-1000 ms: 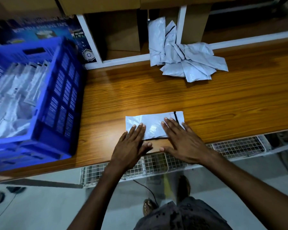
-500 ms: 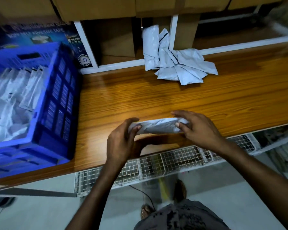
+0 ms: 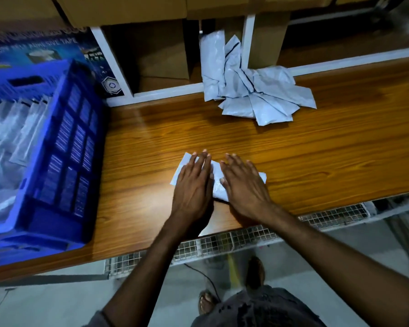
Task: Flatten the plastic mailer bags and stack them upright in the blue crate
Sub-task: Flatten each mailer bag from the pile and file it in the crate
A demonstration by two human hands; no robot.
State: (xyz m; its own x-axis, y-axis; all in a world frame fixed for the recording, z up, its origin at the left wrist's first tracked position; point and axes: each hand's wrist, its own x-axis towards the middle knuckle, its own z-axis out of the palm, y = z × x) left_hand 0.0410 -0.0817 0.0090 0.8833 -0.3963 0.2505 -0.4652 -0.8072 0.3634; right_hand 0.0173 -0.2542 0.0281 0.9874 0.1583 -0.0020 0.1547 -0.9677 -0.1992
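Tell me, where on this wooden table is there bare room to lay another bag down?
The table lies bare between the blue crate and the left hand, across the middle between the loose pile and the pressed bag, and right of the right hand. Crowded: the crate's inside and the pile's back corner.

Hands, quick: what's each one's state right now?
Left hand: open, pressing flat on the mailer bag.
Right hand: open, pressing flat on the same bag.
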